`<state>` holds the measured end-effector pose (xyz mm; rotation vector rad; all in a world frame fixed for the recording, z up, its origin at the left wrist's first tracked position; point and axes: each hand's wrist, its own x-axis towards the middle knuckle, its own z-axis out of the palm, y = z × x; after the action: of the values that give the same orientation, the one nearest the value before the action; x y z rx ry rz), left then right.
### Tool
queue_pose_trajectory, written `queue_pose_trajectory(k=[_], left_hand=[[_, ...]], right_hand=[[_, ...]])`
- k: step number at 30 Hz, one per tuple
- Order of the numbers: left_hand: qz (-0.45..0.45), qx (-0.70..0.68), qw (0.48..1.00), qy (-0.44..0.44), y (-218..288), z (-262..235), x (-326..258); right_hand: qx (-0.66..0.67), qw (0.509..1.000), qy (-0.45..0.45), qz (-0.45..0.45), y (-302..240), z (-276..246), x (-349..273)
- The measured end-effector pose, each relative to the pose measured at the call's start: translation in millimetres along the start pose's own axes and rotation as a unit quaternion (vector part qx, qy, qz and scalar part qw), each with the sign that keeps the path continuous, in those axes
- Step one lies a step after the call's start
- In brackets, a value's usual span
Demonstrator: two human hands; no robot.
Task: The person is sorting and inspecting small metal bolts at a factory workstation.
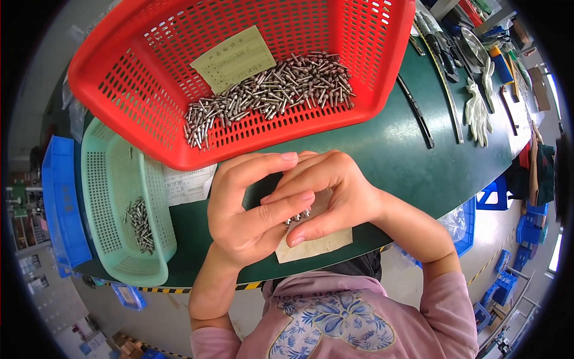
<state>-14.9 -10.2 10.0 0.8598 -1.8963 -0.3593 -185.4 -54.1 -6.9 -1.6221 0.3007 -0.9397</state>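
Between our left hand (239,221) and right hand (350,185), both half curled, sit metal pins (298,216), too hidden to count; we cannot tell which hand grips. They should handle light, stiff, slippery, best pinched mid-shank. One red basket (359,115) and one green basket (157,222) hold heaps.

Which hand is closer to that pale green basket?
The left hand: it is just right of the pale green basket. The right hand is farther right, beyond the left.
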Motion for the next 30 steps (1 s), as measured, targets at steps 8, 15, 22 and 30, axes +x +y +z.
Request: queue_pose_trajectory(k=[8, 15, 22, 30], left_hand=[[-0.015, -0.011, 1.000, 0.000, 0.5, 0.8, -0.6], [-0.013, -0.011, 1.000, 0.000, -0.1, 1.2, -0.9], [-0.011, -0.010, 1.000, -0.001, 0.5, 1.0, -0.7], [-0.010, -0.010, 1.000, 0.005, 0.8, 2.1, -1.3]], right_hand=[[0.003, 1.000, -0.001, 0.008, -1.0, 0.1, -1.2], [0.001, 1.000, 0.005, 0.010, -0.5, 0.4, -1.6], [0.001, 1.000, 0.006, 0.002, 1.3, 0.8, -1.7], [0.003, 1.000, 0.009, 0.003, 1.7, 1.3, -2.5]])
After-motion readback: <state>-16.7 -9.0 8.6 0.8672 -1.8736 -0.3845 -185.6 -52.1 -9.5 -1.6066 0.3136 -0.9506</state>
